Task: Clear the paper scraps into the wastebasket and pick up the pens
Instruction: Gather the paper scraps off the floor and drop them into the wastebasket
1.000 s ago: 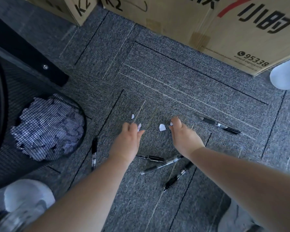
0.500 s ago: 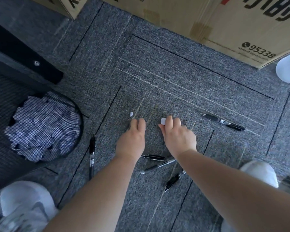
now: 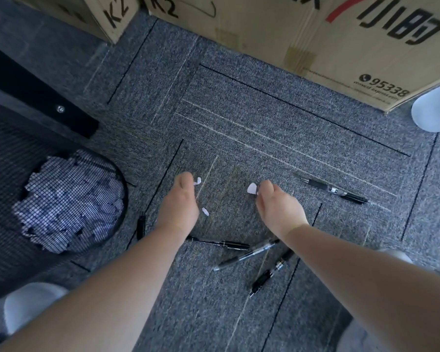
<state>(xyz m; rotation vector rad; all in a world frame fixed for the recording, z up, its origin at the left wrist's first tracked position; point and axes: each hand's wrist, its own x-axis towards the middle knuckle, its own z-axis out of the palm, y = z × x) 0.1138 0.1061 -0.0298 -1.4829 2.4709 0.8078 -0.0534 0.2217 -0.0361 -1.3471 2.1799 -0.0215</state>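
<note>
My left hand (image 3: 179, 204) reaches over the grey carpet, its fingertips pinched on a small white paper scrap (image 3: 197, 181); another scrap (image 3: 205, 211) shows at its palm side. My right hand (image 3: 277, 207) pinches a larger white scrap (image 3: 252, 188). Several black pens lie on the carpet: one (image 3: 333, 191) to the right, three (image 3: 247, 255) crossing below my hands, one (image 3: 140, 226) beside the wastebasket. The black mesh wastebasket (image 3: 120, 179) at left holds a heap of white paper.
Cardboard boxes (image 3: 315, 34) line the far edge. A dark furniture foot (image 3: 36, 97) runs at upper left above the wastebasket. White shoes show at lower left (image 3: 31, 303) and upper right (image 3: 432, 113).
Both hands drew apart from the middle. The left hand moved left onto the small scrap, and the right hand closed its fingertips on the larger scrap.
</note>
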